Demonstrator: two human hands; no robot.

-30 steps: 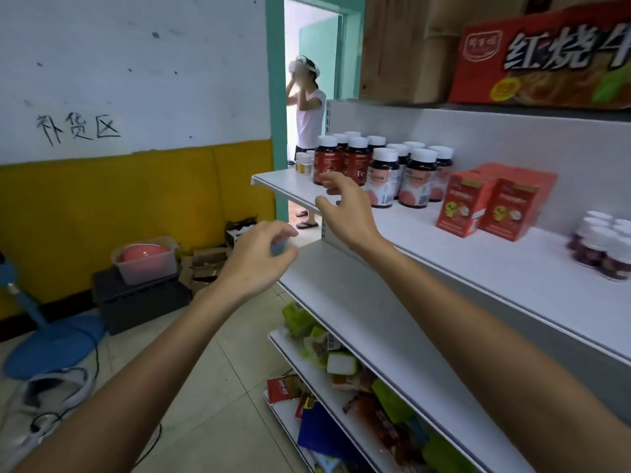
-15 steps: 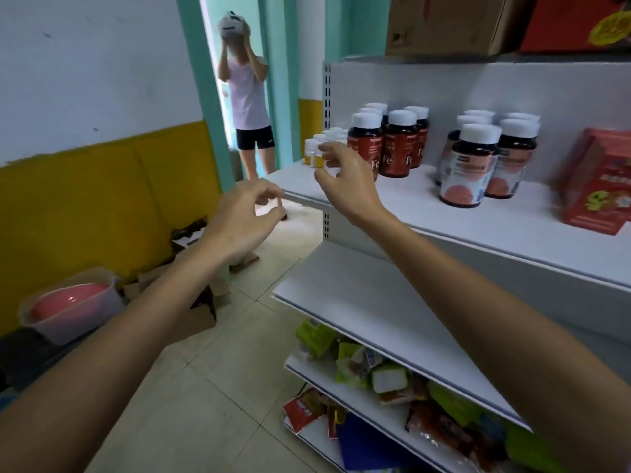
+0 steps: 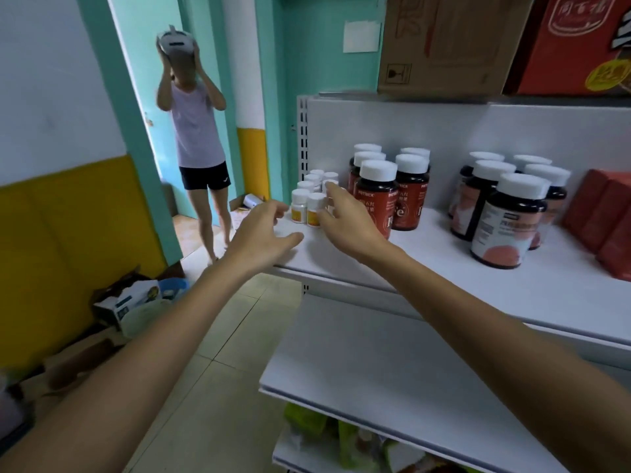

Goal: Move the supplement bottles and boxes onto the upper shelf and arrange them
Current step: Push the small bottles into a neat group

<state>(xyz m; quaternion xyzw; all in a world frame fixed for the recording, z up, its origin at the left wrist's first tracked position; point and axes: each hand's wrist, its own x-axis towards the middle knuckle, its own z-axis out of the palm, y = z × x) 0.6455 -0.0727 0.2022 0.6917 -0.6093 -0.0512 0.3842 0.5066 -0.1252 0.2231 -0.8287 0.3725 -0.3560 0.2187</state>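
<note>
Head view: the small white bottles [image 3: 309, 203] with yellow labels stand in a tight cluster at the left end of the upper shelf [image 3: 444, 268], against its back panel. The right hand [image 3: 348, 223] is at the cluster's right side, fingers spread and holding nothing; whether the fingertips touch a cap cannot be told. The left hand [image 3: 263, 237] hovers at the shelf's left front corner, fingers loosely extended, gripping nothing. Just right of the small bottles stand the red-labelled bottles [image 3: 379, 196], then the dark bottles [image 3: 505, 220] with pink-and-white labels, then the red boxes [image 3: 604, 216] at the frame's edge. Below juts a white lower shelf [image 3: 392, 377]. A cardboard box [image 3: 440, 42] sits on top of the unit. A person [image 3: 194, 131] stands in the doorway.
</note>
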